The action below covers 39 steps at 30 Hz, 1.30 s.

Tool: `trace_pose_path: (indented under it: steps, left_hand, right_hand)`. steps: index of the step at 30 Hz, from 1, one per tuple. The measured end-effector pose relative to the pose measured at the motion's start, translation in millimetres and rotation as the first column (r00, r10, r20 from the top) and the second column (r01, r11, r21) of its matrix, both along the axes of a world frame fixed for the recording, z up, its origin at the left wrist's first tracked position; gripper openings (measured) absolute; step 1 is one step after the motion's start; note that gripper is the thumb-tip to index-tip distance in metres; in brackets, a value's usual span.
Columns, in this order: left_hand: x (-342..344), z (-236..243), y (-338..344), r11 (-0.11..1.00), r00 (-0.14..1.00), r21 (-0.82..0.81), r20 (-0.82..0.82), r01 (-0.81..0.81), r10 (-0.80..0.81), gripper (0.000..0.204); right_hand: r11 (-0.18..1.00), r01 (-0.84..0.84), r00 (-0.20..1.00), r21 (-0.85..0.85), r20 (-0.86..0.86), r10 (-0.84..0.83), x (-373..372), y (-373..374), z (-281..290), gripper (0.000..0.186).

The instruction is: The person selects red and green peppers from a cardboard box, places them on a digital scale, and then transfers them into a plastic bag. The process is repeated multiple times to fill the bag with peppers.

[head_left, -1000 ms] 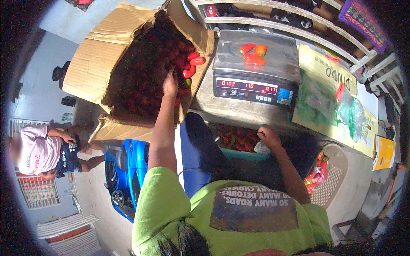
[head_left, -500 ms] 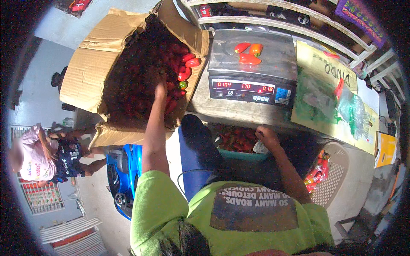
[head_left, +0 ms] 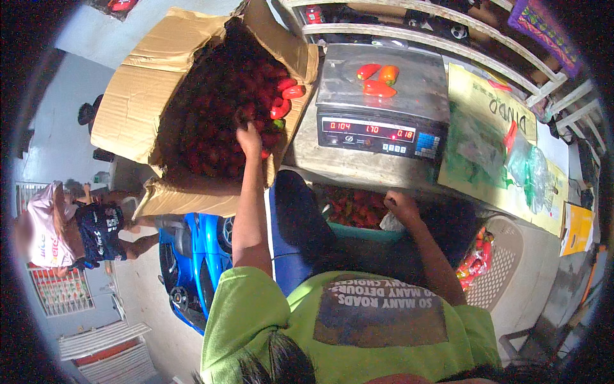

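My left hand [head_left: 251,137] is inside a large open cardboard box [head_left: 131,96] full of dark red peppers [head_left: 211,144]. Its fingers are lost in shadow among them, so what they hold does not show. Brighter red peppers [head_left: 279,107] lie near the box's right side. My right hand [head_left: 401,206] is closed at the edge of a greenish tub [head_left: 364,232] holding more red peppers [head_left: 355,208]; it grips a whitish plastic bag [head_left: 389,222]. Three red and orange peppers [head_left: 380,88] rest on the metal plate of a digital scale [head_left: 384,134], beyond my hands.
Right of the scale, clear and green plastic bags [head_left: 531,169] lie on yellow cardboard [head_left: 457,86]. A bag of peppers [head_left: 480,256] sits by a beige perforated plastic chair [head_left: 502,269]. At left are a blue toy vehicle [head_left: 208,262] and another person [head_left: 54,224].
My left hand has shifted right and slightly nearer within the box. My right hand stays by the tub. The scale's peppers are unchanged, and the person at left has moved an arm.
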State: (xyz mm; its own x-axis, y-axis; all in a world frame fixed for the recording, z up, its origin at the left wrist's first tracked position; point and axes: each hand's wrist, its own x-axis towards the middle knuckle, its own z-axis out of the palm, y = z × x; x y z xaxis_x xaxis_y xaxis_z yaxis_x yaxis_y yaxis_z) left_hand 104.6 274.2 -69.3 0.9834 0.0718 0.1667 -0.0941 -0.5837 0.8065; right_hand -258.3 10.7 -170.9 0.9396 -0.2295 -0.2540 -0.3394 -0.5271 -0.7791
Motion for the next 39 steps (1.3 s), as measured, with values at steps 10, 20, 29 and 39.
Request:
trace_pose_path:
  steps: [10, 20, 29, 39]
  left_hand:
    - [16, -19, -21, 0.803, 0.955, 0.596, 0.218, 0.033, -0.201, 0.034]
    - [-29, 22, -45, 0.748, 0.88, 0.661, 0.392, -0.066, -0.269, 0.026]
    - [-46, 18, -54, 0.82, 0.835, 0.572, 0.445, 0.014, -0.324, 0.03]
    - [85, 5, 44, 0.918, 0.919, -0.396, -0.373, -0.031, -0.13, 0.049]
  right_hand:
    - [0.997, -0.076, 0.997, 0.008, 0.018, 0.076, 1, -4, -10, 0.021]
    - [0.996, -0.053, 0.997, 0.074, 0.052, 0.05, -1, 2, 7, 0.016]
    - [1.0, -0.001, 0.993, 0.02, 0.115, -0.001, -3, 3, -2, 0.016]
    - [1.0, -0.02, 0.983, -0.023, 0.181, 0.024, -7, 1, -17, 0.019]
